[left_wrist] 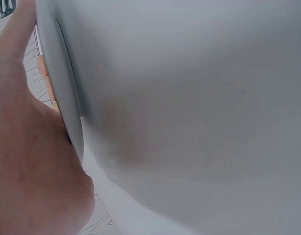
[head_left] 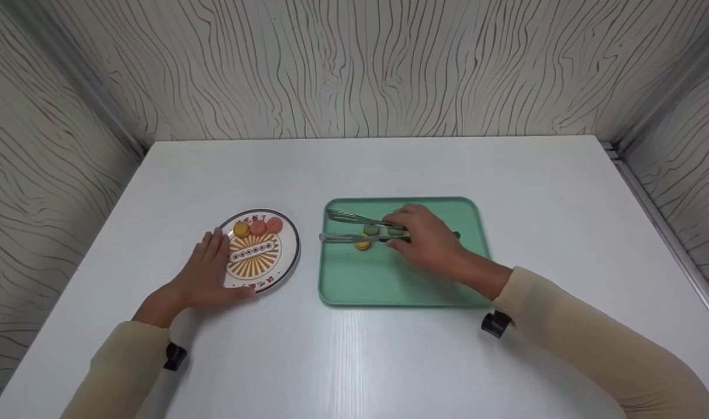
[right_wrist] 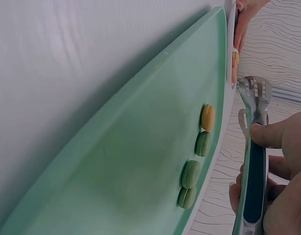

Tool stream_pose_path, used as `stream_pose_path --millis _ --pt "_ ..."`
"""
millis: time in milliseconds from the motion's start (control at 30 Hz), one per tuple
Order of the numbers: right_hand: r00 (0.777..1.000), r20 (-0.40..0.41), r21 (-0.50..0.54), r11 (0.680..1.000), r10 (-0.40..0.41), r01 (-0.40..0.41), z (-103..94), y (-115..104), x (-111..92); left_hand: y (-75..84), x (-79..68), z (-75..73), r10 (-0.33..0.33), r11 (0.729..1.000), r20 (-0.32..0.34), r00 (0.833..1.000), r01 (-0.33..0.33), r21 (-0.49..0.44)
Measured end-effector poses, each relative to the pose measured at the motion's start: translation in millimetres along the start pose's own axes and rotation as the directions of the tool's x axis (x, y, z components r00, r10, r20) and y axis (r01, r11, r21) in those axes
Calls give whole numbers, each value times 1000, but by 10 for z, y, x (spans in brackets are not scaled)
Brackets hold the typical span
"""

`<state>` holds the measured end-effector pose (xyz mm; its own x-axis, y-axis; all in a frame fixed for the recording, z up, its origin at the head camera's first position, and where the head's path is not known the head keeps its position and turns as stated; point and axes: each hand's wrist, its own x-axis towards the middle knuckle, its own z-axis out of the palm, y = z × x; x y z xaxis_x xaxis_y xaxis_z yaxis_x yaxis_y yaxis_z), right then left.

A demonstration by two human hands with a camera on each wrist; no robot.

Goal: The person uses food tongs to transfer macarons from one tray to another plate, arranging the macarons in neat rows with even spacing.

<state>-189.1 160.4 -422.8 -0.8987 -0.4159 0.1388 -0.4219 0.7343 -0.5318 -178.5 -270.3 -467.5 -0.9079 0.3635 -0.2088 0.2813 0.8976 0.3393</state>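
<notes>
My right hand [head_left: 427,238] grips metal tongs [head_left: 347,238] above the green tray [head_left: 389,288]; their two arms stand apart, tips toward the left, with nothing seen between them. Beneath them on the tray lie a yellow macaron [right_wrist: 208,118] and three green macarons [right_wrist: 191,174], in a row in the right wrist view. To the left, a round patterned plate [head_left: 287,265] carries a yellow macaron [head_left: 241,229] and two pink macarons [head_left: 274,225] near its far rim. Against the plate's left and near rim rests my left hand [head_left: 200,279], its fingers extended and thumb spread.
Tray and plate stand side by side on a white table [head_left: 354,361], with a narrow gap between them. Wood-patterned panels [head_left: 354,70] rise behind the table and at both sides. A black wrist device [head_left: 496,323] hangs below the right sleeve.
</notes>
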Motion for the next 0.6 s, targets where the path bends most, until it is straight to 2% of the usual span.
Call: stream_pose_path --millis 600 --pt "999 -18 -5 999 34 -34 -126 174 -140 14 -10 -17 -6 1000 0 1000 6 -4"
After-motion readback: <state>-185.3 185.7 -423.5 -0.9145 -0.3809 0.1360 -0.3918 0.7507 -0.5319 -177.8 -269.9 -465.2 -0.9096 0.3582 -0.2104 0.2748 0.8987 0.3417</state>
